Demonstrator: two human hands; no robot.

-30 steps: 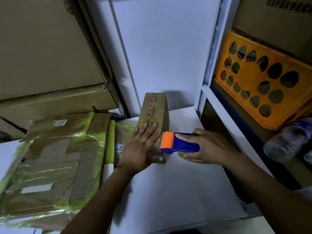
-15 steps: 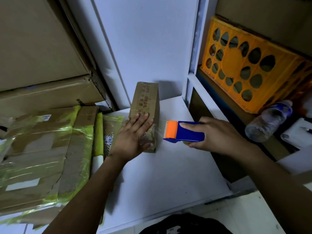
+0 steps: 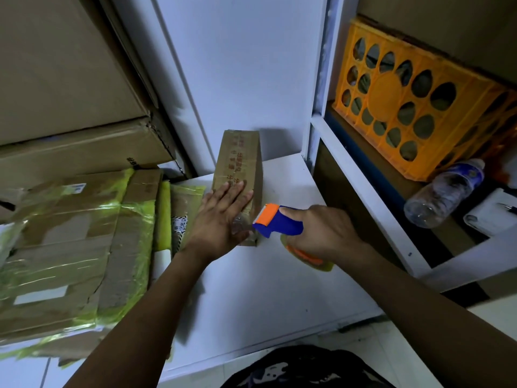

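Observation:
A small brown cardboard box (image 3: 237, 158) with red print lies on the white table (image 3: 251, 303), its far end against the wall. My left hand (image 3: 221, 219) presses flat on the near end of its top, fingers straight. My right hand (image 3: 321, 233) grips a blue and orange tape dispenser (image 3: 277, 222), whose orange cutter end sits at the box's near right corner. Clear tape (image 3: 240, 228) glints on the box beside my left thumb. The tape roll shows partly under my right palm.
Flattened cartons (image 3: 70, 247) wrapped in yellow-green tape lie at the left, with big cartons (image 3: 70, 93) stacked above them. Right of the table, a white shelf (image 3: 363, 186) carries an orange crate (image 3: 414, 107), a plastic bottle (image 3: 444, 194) and a white pad.
My right hand has brought the dispenser back to the box's near right corner after pulling slightly away. My left hand stays flat on the box. The camera view has shifted.

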